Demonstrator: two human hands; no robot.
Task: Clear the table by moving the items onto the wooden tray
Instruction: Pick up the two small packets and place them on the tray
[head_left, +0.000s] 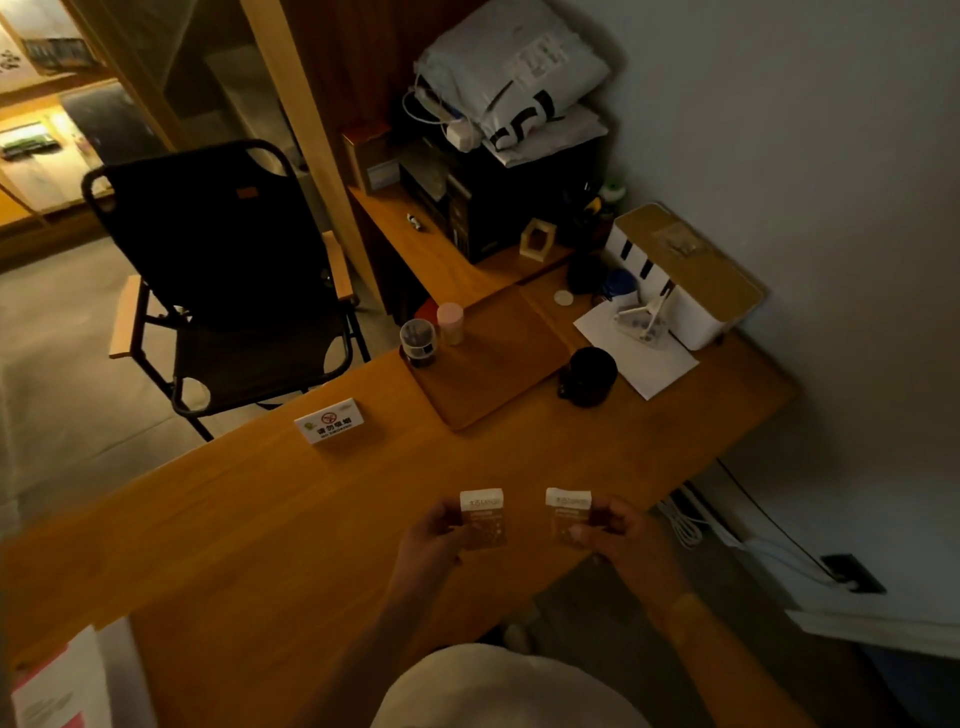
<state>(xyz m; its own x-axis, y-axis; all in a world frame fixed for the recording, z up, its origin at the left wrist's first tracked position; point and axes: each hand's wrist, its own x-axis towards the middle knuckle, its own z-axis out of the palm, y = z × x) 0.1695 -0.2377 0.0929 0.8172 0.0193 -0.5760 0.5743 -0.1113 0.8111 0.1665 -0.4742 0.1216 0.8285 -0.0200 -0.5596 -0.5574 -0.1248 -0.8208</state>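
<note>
Dim light is blurring the print on both packets. The left hand (434, 530) is gripping one small brown-and-white packet (483, 519), the right hand (621, 535) another (567, 514), above the near table (260, 519). The flat wooden tray (493, 358) is lying farther off.

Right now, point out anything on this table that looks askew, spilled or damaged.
Nothing looks spilled or damaged. The wooden tray lies at an angle to the table edge, and the white paper is skewed too. Each hand, left hand and right hand, holds a small packet.
</note>
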